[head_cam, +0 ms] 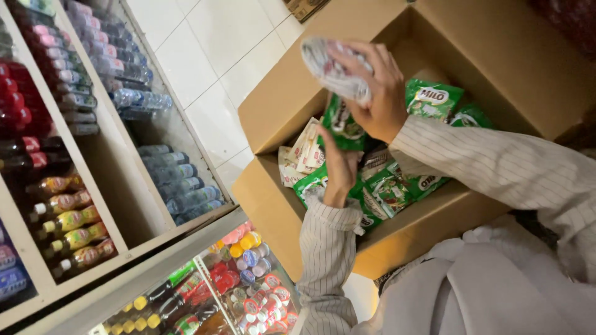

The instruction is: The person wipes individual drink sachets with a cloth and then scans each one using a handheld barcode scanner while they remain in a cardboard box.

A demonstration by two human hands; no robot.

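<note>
Mid-unpacking: right hand (372, 93) gripping white sachet bundle (332, 65) above box (279, 105), 12 o'clock. Left hand (338, 167) down in box, fingers closed on green packets (341, 124), centre. Next likely calls for lifting packets clear of box rim.

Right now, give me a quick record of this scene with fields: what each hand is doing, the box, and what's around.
left hand: reaching into the box among green sachets
right hand: raised over the box, gripping a crumpled white wrapper
cardboard box: open, holding green and pale packets
shelves: bottled drinks in rows
floor: white tiles
</note>
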